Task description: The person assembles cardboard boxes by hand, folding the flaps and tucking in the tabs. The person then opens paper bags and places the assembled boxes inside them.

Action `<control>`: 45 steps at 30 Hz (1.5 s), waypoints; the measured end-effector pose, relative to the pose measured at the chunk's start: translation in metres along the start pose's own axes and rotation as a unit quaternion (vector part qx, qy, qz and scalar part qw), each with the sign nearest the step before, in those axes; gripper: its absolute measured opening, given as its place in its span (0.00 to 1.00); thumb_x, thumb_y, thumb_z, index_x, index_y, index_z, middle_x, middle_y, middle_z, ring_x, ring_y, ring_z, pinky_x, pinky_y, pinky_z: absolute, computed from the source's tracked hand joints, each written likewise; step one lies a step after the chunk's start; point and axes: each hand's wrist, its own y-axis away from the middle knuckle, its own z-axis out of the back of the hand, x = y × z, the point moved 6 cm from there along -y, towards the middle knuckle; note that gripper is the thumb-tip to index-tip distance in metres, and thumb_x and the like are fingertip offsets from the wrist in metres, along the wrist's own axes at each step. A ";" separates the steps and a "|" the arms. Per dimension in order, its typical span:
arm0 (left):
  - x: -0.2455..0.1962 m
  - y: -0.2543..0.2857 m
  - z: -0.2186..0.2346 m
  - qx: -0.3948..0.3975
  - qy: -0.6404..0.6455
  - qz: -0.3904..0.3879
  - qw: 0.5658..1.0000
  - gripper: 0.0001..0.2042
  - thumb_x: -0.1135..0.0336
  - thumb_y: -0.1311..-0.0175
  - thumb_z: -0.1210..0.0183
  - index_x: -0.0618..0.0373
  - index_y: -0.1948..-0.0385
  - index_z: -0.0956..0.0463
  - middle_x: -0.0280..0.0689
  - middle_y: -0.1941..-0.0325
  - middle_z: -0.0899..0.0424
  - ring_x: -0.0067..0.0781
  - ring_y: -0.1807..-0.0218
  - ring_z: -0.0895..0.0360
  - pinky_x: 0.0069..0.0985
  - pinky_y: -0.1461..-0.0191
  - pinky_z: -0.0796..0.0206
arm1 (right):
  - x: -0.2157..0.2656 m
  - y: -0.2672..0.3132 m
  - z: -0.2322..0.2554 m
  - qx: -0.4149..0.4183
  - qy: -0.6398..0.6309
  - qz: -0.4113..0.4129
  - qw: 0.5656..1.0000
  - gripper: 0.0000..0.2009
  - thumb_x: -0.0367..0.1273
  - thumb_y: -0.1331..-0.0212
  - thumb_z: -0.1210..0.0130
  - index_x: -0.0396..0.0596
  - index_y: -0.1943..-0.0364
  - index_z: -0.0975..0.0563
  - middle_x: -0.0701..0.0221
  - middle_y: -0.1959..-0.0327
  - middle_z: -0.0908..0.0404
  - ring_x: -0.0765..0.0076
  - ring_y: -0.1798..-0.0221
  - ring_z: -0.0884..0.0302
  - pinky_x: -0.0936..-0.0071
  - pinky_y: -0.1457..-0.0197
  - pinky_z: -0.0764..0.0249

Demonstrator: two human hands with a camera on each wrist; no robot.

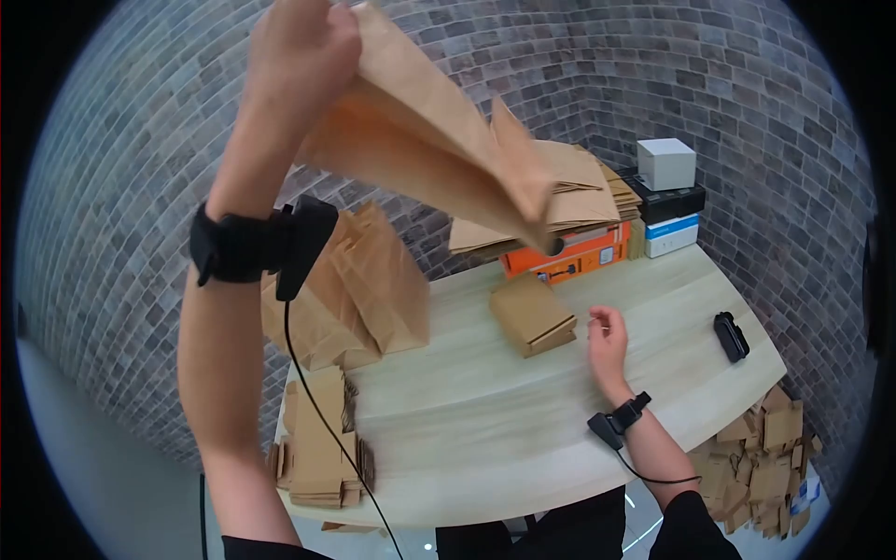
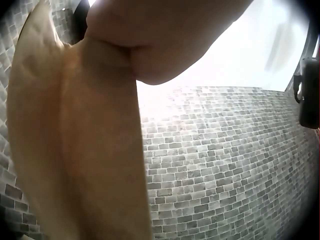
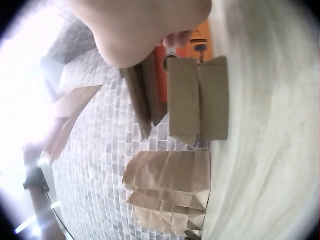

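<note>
High at the upper left of the head view, my left hand [image 1: 301,65] grips one end of a brown paper bag [image 1: 420,154]. The bag is partly opened out and slants down to the right over the table. In the left wrist view its creased side [image 2: 100,145] hangs below the hand. My right hand [image 3: 145,30] is above the tabletop with loosely bent fingers and holds nothing. Just left of it in the head view sits a small brown cardboard box [image 1: 530,315], its flap edge toward the hand.
Opened paper bags [image 1: 383,280] stand at the table's left, with flat cardboard pieces [image 1: 322,439] stacked in front. Flat bags [image 1: 574,177] lie on orange boxes [image 1: 583,257] at the back. A black object [image 1: 731,337] lies right. Cardboard [image 1: 765,457] is heaped on the floor.
</note>
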 end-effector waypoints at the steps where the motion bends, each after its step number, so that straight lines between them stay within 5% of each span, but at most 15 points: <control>1: 0.002 0.003 0.001 0.118 -0.012 -0.020 0.993 0.15 0.75 0.37 0.49 0.59 0.50 0.23 0.39 0.69 0.17 0.30 0.71 0.20 0.29 0.65 0.28 | 0.010 0.002 0.000 0.017 -0.071 -0.040 0.997 0.09 0.23 0.37 0.52 0.40 0.54 0.25 0.65 0.56 0.25 0.72 0.59 0.27 0.74 0.57 0.28; 2: 0.003 0.012 -0.001 0.233 -0.020 -0.037 0.972 0.14 0.76 0.36 0.51 0.59 0.51 0.23 0.40 0.68 0.17 0.30 0.69 0.20 0.29 0.63 0.28 | 0.024 0.004 0.003 0.034 -0.139 -0.079 0.987 0.09 0.23 0.36 0.52 0.40 0.53 0.26 0.66 0.55 0.25 0.73 0.58 0.27 0.75 0.57 0.28; 6: -0.025 0.060 0.002 0.298 0.010 -0.153 0.942 0.12 0.77 0.35 0.51 0.61 0.55 0.22 0.41 0.65 0.17 0.32 0.64 0.21 0.31 0.58 0.29 | 0.124 0.039 0.001 0.062 -0.188 -0.052 0.979 0.11 0.25 0.37 0.50 0.41 0.51 0.26 0.66 0.54 0.25 0.72 0.54 0.27 0.73 0.52 0.28; 9: -0.026 0.089 -0.003 0.328 0.033 -0.118 0.937 0.10 0.76 0.35 0.49 0.61 0.56 0.21 0.44 0.63 0.18 0.36 0.61 0.22 0.33 0.53 0.29 | 0.220 0.056 -0.005 0.159 -0.058 0.244 0.955 0.17 0.27 0.42 0.44 0.42 0.48 0.27 0.61 0.51 0.24 0.62 0.46 0.27 0.69 0.43 0.30; 12: -0.032 0.115 0.001 0.321 0.042 -0.168 0.931 0.12 0.76 0.37 0.46 0.58 0.53 0.21 0.45 0.63 0.19 0.43 0.61 0.21 0.34 0.55 0.29 | 0.247 0.085 -0.024 0.304 -0.036 0.308 0.901 0.21 0.26 0.49 0.38 0.43 0.48 0.26 0.61 0.47 0.24 0.57 0.44 0.28 0.66 0.42 0.29; 16: -0.016 0.123 0.012 0.276 0.044 -0.079 0.957 0.12 0.74 0.38 0.42 0.58 0.53 0.21 0.44 0.63 0.18 0.37 0.61 0.20 0.33 0.56 0.29 | 0.223 0.113 -0.038 0.324 -0.014 0.373 0.869 0.16 0.21 0.55 0.37 0.46 0.57 0.20 0.65 0.51 0.19 0.55 0.51 0.24 0.64 0.47 0.26; 19: -0.007 0.129 0.014 0.392 0.025 0.044 0.918 0.17 0.69 0.36 0.41 0.56 0.45 0.24 0.41 0.60 0.16 0.29 0.59 0.20 0.30 0.54 0.28 | 0.211 0.114 -0.032 0.256 0.023 0.407 0.876 0.15 0.17 0.61 0.37 0.47 0.66 0.18 0.69 0.59 0.16 0.57 0.57 0.23 0.67 0.55 0.25; 22: 0.024 0.146 0.017 0.442 0.177 0.163 0.864 0.23 0.64 0.32 0.45 0.54 0.35 0.33 0.39 0.57 0.15 0.24 0.55 0.19 0.28 0.53 0.26 | 0.208 0.109 -0.014 0.166 0.029 0.412 0.895 0.14 0.16 0.62 0.38 0.46 0.67 0.18 0.70 0.64 0.16 0.59 0.61 0.23 0.68 0.59 0.24; 25: 0.061 0.186 -0.004 0.389 0.451 0.337 0.729 0.31 0.57 0.27 0.46 0.58 0.29 0.49 0.46 0.42 0.21 0.29 0.49 0.18 0.15 0.59 0.24 | 0.192 0.123 0.007 0.128 0.075 0.410 0.900 0.15 0.16 0.62 0.39 0.45 0.66 0.18 0.69 0.63 0.16 0.59 0.62 0.23 0.68 0.60 0.24; 26: 0.074 0.204 -0.013 0.386 0.419 0.304 0.764 0.34 0.55 0.29 0.43 0.59 0.29 0.51 0.50 0.37 0.26 0.29 0.48 0.18 0.11 0.61 0.24 | 0.181 0.132 0.013 0.129 0.081 0.401 0.903 0.15 0.15 0.61 0.39 0.45 0.66 0.18 0.68 0.63 0.15 0.60 0.62 0.23 0.69 0.61 0.24; 31: 0.057 0.282 -0.039 0.595 0.444 0.284 0.606 0.34 0.68 0.39 0.36 0.59 0.31 0.41 0.41 0.40 0.22 0.22 0.42 0.25 0.19 0.41 0.32 | 0.143 0.166 0.033 0.140 0.097 0.348 0.922 0.15 0.15 0.59 0.39 0.44 0.66 0.18 0.68 0.62 0.15 0.60 0.62 0.23 0.69 0.60 0.24; 34: 0.034 0.280 -0.030 0.587 0.551 0.152 0.573 0.39 0.66 0.43 0.30 0.61 0.30 0.42 0.41 0.39 0.23 0.22 0.41 0.26 0.19 0.41 0.32 | 0.133 0.173 0.043 0.159 0.117 0.323 0.925 0.15 0.14 0.60 0.40 0.44 0.66 0.18 0.68 0.62 0.15 0.60 0.62 0.22 0.69 0.60 0.24; 37: 0.012 0.274 -0.022 0.538 0.611 0.255 0.522 0.38 0.67 0.44 0.28 0.60 0.32 0.38 0.37 0.40 0.22 0.21 0.43 0.25 0.21 0.41 0.31 | 0.126 0.176 0.049 0.162 0.128 0.307 0.929 0.13 0.17 0.57 0.38 0.44 0.65 0.19 0.66 0.62 0.15 0.58 0.61 0.22 0.69 0.58 0.25; 40: 0.019 0.287 -0.034 0.588 0.455 0.262 0.615 0.23 0.69 0.40 0.33 0.60 0.42 0.25 0.31 0.53 0.15 0.16 0.58 0.24 0.20 0.53 0.29 | 0.122 0.179 0.047 0.156 0.132 0.308 0.929 0.12 0.16 0.56 0.38 0.44 0.66 0.19 0.67 0.62 0.15 0.59 0.62 0.22 0.69 0.59 0.25; 45: 0.013 0.281 -0.026 0.690 0.308 0.160 0.635 0.10 0.66 0.38 0.36 0.65 0.62 0.18 0.38 0.71 0.14 0.18 0.67 0.21 0.25 0.61 0.29 | 0.127 0.184 0.042 0.169 0.166 0.338 0.911 0.14 0.15 0.61 0.39 0.44 0.67 0.18 0.69 0.62 0.16 0.60 0.61 0.24 0.70 0.60 0.24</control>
